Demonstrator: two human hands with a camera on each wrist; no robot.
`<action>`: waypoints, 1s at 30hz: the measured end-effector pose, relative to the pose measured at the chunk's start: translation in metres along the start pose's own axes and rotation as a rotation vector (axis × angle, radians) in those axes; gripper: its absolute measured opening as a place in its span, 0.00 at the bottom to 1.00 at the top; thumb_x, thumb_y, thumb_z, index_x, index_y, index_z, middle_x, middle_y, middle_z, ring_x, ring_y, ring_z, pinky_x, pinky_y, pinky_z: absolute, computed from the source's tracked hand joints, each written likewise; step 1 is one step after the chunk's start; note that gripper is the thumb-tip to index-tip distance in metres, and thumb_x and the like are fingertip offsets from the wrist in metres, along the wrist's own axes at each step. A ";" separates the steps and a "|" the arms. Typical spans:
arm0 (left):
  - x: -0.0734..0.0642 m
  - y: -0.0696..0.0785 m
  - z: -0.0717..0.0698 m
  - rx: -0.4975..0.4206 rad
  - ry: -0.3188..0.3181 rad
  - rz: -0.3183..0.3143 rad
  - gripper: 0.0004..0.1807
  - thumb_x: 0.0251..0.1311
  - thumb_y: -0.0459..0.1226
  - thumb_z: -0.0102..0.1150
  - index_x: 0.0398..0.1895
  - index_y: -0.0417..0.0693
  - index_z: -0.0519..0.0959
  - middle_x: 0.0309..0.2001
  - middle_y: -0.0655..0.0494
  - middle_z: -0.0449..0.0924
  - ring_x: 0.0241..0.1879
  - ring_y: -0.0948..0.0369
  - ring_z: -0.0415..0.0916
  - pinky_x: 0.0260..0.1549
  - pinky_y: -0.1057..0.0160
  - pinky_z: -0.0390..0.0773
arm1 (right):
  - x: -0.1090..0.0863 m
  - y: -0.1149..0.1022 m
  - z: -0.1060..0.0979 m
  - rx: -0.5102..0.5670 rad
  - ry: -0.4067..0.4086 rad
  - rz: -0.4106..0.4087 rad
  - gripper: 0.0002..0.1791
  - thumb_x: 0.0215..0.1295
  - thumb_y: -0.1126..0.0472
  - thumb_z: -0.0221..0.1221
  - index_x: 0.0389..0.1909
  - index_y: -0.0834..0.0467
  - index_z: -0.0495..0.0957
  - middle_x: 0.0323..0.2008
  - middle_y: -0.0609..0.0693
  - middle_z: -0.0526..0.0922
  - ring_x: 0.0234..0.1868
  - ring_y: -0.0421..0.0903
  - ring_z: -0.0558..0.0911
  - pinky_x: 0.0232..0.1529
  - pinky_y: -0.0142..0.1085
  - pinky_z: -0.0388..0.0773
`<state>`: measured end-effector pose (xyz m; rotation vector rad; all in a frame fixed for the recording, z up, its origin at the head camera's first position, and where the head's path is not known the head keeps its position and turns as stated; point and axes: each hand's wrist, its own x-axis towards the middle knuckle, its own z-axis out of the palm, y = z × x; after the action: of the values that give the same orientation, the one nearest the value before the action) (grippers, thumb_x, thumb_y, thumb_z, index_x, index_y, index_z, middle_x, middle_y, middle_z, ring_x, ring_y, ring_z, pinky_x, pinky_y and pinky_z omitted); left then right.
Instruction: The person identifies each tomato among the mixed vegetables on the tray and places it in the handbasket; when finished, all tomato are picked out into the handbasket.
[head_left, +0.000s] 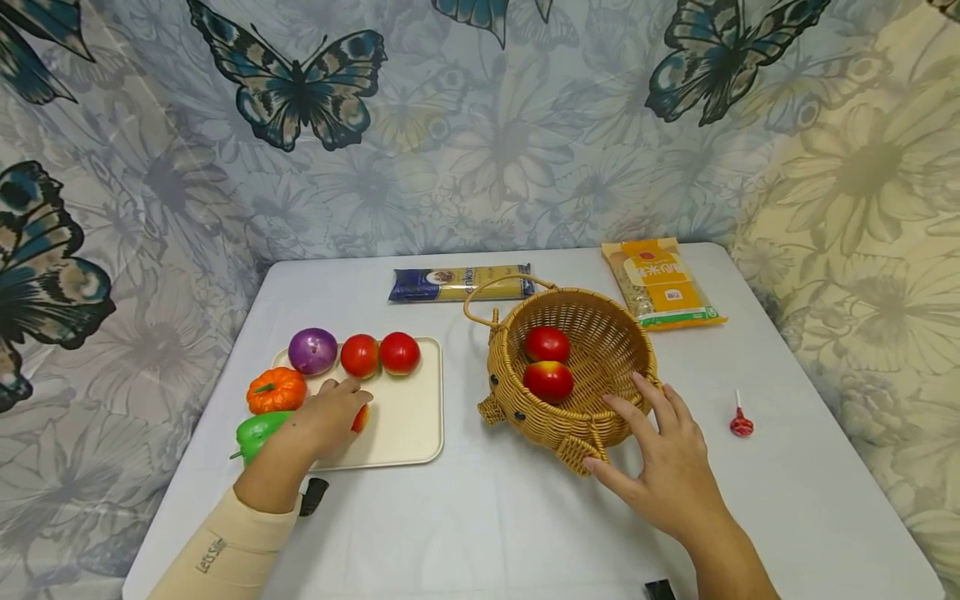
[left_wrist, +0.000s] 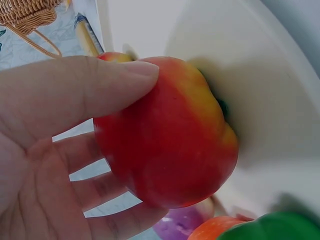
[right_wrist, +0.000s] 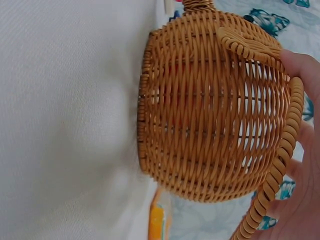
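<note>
My left hand [head_left: 330,421] is low over the cream tray [head_left: 408,417], gripping a red tomato with a yellow top [left_wrist: 165,135]. Its thumb lies across the near side and the fingers curl behind. Two more red tomatoes [head_left: 400,353] sit at the tray's back edge. The wicker basket [head_left: 558,421], shaped like an animal face, stands right of the tray with two red tomatoes [head_left: 548,381] inside. At its near right rim, my right hand [head_left: 667,467] holds on, thumb by the basket's ear [right_wrist: 250,46] and fingers over the rim. The handle [right_wrist: 280,165] partly hides those fingers.
A purple round vegetable [head_left: 312,351], an orange pumpkin [head_left: 277,390] and a green pepper [head_left: 262,432] line the tray's left side. Behind the basket lie a blue and yellow packet [head_left: 457,283] and an orange grain bag [head_left: 663,283]. A red lollipop [head_left: 741,423] lies at the right.
</note>
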<state>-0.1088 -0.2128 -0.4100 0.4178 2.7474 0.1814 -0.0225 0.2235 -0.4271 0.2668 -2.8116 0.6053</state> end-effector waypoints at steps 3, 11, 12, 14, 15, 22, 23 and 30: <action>-0.001 0.000 -0.001 -0.003 -0.004 0.003 0.29 0.58 0.30 0.70 0.65 0.42 0.78 0.66 0.41 0.72 0.58 0.44 0.69 0.58 0.39 0.78 | 0.000 0.000 0.000 -0.001 -0.004 0.005 0.44 0.47 0.37 0.75 0.67 0.43 0.72 0.79 0.55 0.56 0.74 0.73 0.55 0.56 0.81 0.59; -0.001 0.003 -0.010 -0.008 0.004 0.038 0.29 0.57 0.30 0.72 0.64 0.41 0.78 0.62 0.42 0.75 0.56 0.45 0.70 0.54 0.44 0.82 | -0.001 0.000 -0.001 0.002 0.003 -0.001 0.44 0.47 0.38 0.76 0.66 0.43 0.72 0.79 0.55 0.57 0.74 0.73 0.55 0.56 0.81 0.59; -0.001 0.003 -0.011 -0.003 0.005 0.045 0.29 0.57 0.30 0.72 0.64 0.41 0.78 0.62 0.42 0.74 0.57 0.45 0.70 0.55 0.44 0.82 | -0.001 0.000 -0.001 0.003 0.002 -0.001 0.44 0.47 0.38 0.75 0.66 0.43 0.72 0.79 0.55 0.57 0.75 0.72 0.55 0.55 0.81 0.59; 0.000 0.004 -0.014 0.010 0.011 0.063 0.29 0.57 0.31 0.72 0.64 0.41 0.78 0.62 0.42 0.74 0.59 0.43 0.70 0.56 0.43 0.81 | -0.001 0.000 -0.001 0.003 -0.001 0.001 0.44 0.47 0.37 0.75 0.67 0.43 0.72 0.79 0.55 0.56 0.75 0.72 0.55 0.55 0.81 0.59; 0.001 0.004 -0.015 0.015 0.015 0.072 0.29 0.57 0.31 0.72 0.64 0.41 0.78 0.62 0.42 0.74 0.60 0.42 0.70 0.56 0.42 0.81 | -0.001 0.000 -0.001 0.003 -0.001 0.000 0.44 0.48 0.37 0.75 0.67 0.43 0.72 0.79 0.55 0.56 0.75 0.72 0.55 0.55 0.81 0.59; 0.006 0.014 -0.028 0.045 0.058 0.134 0.28 0.58 0.32 0.72 0.63 0.42 0.79 0.60 0.42 0.75 0.61 0.42 0.70 0.61 0.41 0.77 | -0.001 0.000 -0.001 0.005 0.003 -0.007 0.44 0.48 0.38 0.75 0.67 0.44 0.72 0.79 0.55 0.57 0.74 0.73 0.55 0.55 0.80 0.59; 0.006 0.017 -0.030 0.049 0.064 0.139 0.27 0.59 0.32 0.71 0.63 0.42 0.79 0.60 0.43 0.75 0.62 0.42 0.70 0.61 0.41 0.77 | -0.001 0.000 -0.001 0.004 0.002 -0.006 0.44 0.48 0.37 0.75 0.67 0.44 0.72 0.79 0.55 0.57 0.74 0.73 0.55 0.55 0.80 0.59; 0.015 0.041 -0.054 0.059 0.039 0.134 0.31 0.60 0.34 0.70 0.69 0.48 0.75 0.67 0.44 0.71 0.67 0.42 0.64 0.60 0.37 0.77 | 0.000 0.001 0.000 0.008 0.010 -0.014 0.44 0.47 0.38 0.76 0.66 0.44 0.72 0.78 0.56 0.57 0.74 0.73 0.56 0.55 0.80 0.59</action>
<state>-0.1307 -0.1735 -0.3578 0.6212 2.7695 0.1432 -0.0223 0.2242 -0.4273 0.2843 -2.7961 0.6138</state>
